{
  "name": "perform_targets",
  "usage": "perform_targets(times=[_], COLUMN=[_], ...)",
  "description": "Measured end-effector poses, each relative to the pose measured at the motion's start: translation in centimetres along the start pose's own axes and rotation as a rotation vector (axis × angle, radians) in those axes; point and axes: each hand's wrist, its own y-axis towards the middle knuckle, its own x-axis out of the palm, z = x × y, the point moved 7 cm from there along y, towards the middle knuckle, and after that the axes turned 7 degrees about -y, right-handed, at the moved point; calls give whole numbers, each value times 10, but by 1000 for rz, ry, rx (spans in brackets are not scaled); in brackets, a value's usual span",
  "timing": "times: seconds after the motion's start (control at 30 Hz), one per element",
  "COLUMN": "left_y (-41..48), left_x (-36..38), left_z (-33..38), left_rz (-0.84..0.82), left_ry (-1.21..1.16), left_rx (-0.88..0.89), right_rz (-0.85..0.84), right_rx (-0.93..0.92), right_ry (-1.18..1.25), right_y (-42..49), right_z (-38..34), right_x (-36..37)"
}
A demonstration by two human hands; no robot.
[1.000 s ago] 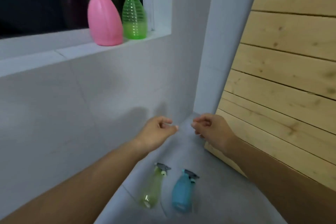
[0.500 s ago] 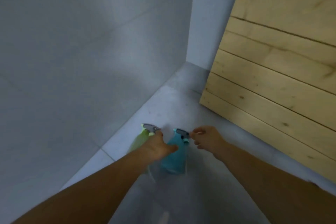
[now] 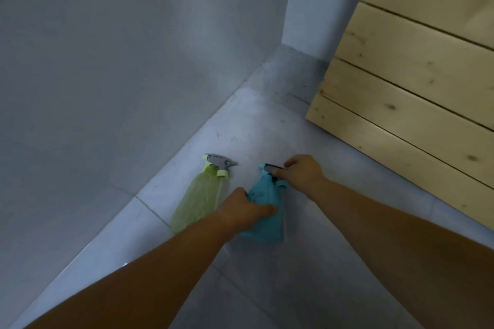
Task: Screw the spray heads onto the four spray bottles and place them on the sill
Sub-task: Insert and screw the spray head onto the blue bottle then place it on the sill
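Note:
Two spray bottles lie on the grey floor by the wall. The blue bottle (image 3: 263, 219) lies on the right with its grey spray head (image 3: 270, 168) at the far end. My left hand (image 3: 244, 211) grips the blue bottle's body from the left. My right hand (image 3: 303, 175) pinches its spray head near the neck. The pale green bottle (image 3: 199, 201) lies just left of it, with a grey and green spray head (image 3: 219, 164), and neither hand touches it. The sill is out of view.
A grey wall (image 3: 107, 75) runs along the left and meets a white column (image 3: 307, 8) in the far corner. A slatted wooden panel (image 3: 417, 93) stands close on the right. The grey tiled floor (image 3: 267, 288) stretches toward me.
My view has tipped down from the sill with the pink and green bottles to the floor. Both hands have dropped and taken hold of the blue bottle, left on its body, right on its head.

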Motion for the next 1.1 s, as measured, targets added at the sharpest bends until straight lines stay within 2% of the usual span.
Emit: perform_targets(times=[0.13,0.3,0.57,0.83,1.1], left_y=[-4,-12,-58,-177,-320], left_x=[-1,2,-19,-59,-91], left_z=[-5,-8,16,83,138], left_rz=[-1,-12,5,-20,-33], left_ry=[-17,-36,-119,-124,-160], left_rx=[-8,12,105,275,529], right_rz=[-51,-128,-183,-108,75], right_rx=[-6,38,54,-121,-424], right_ry=[-113,-134,108,287,427], right_y=[-1,-1,-37,-131,-273], right_z=[-2,-3,-19,-81,-150], right_x=[6,9,-32,-145,-255])
